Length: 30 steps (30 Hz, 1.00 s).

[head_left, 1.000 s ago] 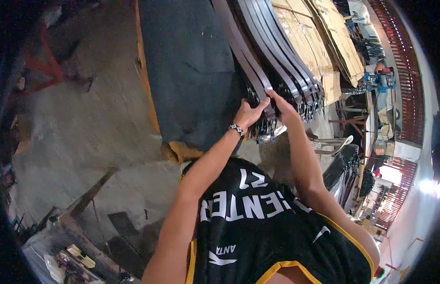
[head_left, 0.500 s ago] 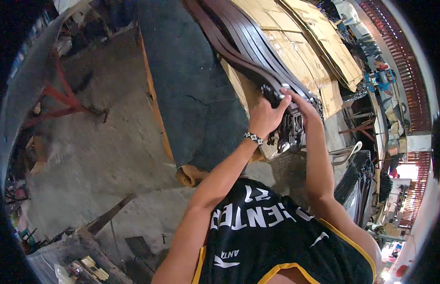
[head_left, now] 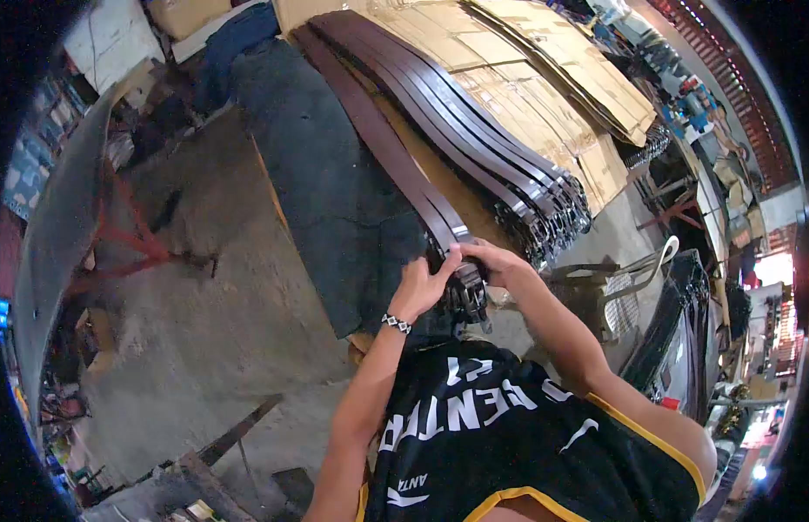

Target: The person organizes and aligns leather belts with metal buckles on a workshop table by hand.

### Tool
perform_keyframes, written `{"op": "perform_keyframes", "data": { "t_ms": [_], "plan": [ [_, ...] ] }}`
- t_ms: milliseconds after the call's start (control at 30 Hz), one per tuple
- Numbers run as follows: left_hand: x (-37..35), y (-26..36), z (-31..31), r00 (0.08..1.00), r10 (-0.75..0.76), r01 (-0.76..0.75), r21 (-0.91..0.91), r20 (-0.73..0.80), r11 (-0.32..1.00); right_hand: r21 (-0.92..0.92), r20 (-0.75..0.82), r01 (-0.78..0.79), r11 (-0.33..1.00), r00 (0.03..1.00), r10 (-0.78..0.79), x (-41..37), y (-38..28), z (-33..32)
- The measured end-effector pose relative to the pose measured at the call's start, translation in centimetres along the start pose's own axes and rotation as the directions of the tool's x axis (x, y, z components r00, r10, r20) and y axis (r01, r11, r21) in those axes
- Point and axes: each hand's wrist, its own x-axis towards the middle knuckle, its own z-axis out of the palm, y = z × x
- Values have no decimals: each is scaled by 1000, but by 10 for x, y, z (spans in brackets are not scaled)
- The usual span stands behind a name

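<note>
A small bundle of dark brown leather belts [head_left: 383,157] stretches from the far end of the table toward me, with metal buckles [head_left: 467,291] hanging at the near end. My left hand [head_left: 426,283] closes on the left side of this bundle just above the buckles. Against its right side, my right hand [head_left: 498,263] is closed too, the thumbs meeting on top. To the right lies a larger row of brown belts [head_left: 448,109], their buckles [head_left: 552,213] clustered at the table's near edge.
Dark sheet material [head_left: 322,174] covers the table to the left of the belts. Flattened cardboard [head_left: 518,87] lies to the right. A chair [head_left: 626,296] stands at the right, near a dark wrapped stack [head_left: 674,322]. Red metal legs [head_left: 135,235] rise from the floor at left.
Both hands have moved left and nearer my body with a small bundle of belts, separating it from the larger row. The view has shifted, showing more of the table's far end.
</note>
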Motion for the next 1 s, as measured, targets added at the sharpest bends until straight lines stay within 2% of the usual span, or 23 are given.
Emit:
{"op": "perform_keyframes", "data": {
  "t_ms": [67, 100, 133, 167, 200, 267, 300, 367, 400, 433, 467, 500, 533, 567, 633, 667, 700, 767, 833, 867, 900, 1000],
  "plan": [
    [3, -10, -2, 999, 30, -20, 268, -33, 963, 54, 37, 9, 998, 999, -11, 0, 1, 6],
    [4, -13, -4, 1000, 22, -16, 328, -16, 945, 81, 54, 18, 997, 998, -22, 1, 0, 9],
    [0, -2, -13, 995, 37, -49, 127, 97, 991, 130, 95, 68, 989, 992, -81, -6, -8, 13],
    [1, 4, -18, 986, 11, -8, -18, 165, 1000, 116, 85, 63, 991, 994, -73, -15, -16, 15],
    [2, 9, -24, 972, -15, 52, -156, 233, 986, 99, 76, 55, 994, 995, -63, -33, -32, 21],
    [17, 7, -27, 931, -187, 278, -275, 315, 920, 113, 90, 85, 990, 991, -96, -58, -50, 25],
    [16, 25, -28, 938, -162, 309, -529, 305, 790, 106, 75, 84, 991, 993, -92, -67, -52, 24],
    [33, 47, -35, 904, -31, 373, -753, 426, 543, 87, 37, 83, 993, 996, -87, -86, -58, 21],
    [49, 51, -28, 923, -13, 362, -854, 386, 373, 43, 0, 59, 997, 998, -59, -113, -72, 24],
    [67, 59, -20, 940, -2, 336, -923, 341, 187, 14, 35, 76, 997, 997, -76, -118, -68, 15],
    [81, 64, -20, 925, 191, 311, -944, 328, 113, -16, 71, 91, 996, 993, -90, -122, -62, 3],
    [108, 58, -17, 924, 232, 300, -952, 304, 51, -46, 109, 110, 993, 989, -104, -126, -57, -8],
    [144, 43, -10, 921, 273, 291, -957, 278, -9, -133, 51, 126, 983, 991, -120, -154, -68, -5],
    [166, 37, -5, 917, 309, 288, -955, 254, -69, -147, 9, 44, 988, 999, -43, -184, -83, -1],
    [173, 56, -3, 976, 196, 111, -989, 91, -94, -302, -4, 86, 949, 996, -91, -217, -85, -18],
    [187, 55, -5, 977, 209, 64, -994, 43, -92, -356, -3, 99, 929, 994, -108, -230, -82, -30],
    [201, 47, -10, 935, 348, 116, -987, 71, -112, -367, 14, 103, 925, 994, -105, -243, -76, -43],
    [210, 59, -21, 961, 269, 120, -966, 56, -228, -263, 79, 113, 958, 992, -95, -283, -74, -60],
    [213, 73, -32, 954, 298, 65, -973, -4, -222, -240, 109, 157, 958, 985, -134, -321, -56, -85],
    [223, 70, -38, 919, 392, 35, -986, -31, -160, -254, 119, 143, 957, 986, -115, -341, -43, -101],
    [233, 69, -45, 938, 346, 95, -972, 16, -213, -269, 130, 130, 954, 987, -97, -361, -30, -117],
    [249, 74, -56, 855, 519, 3, -999, -23, -49, -311, 153, 124, 942, 985, -79, -416, 5, -157]
  ]
}}
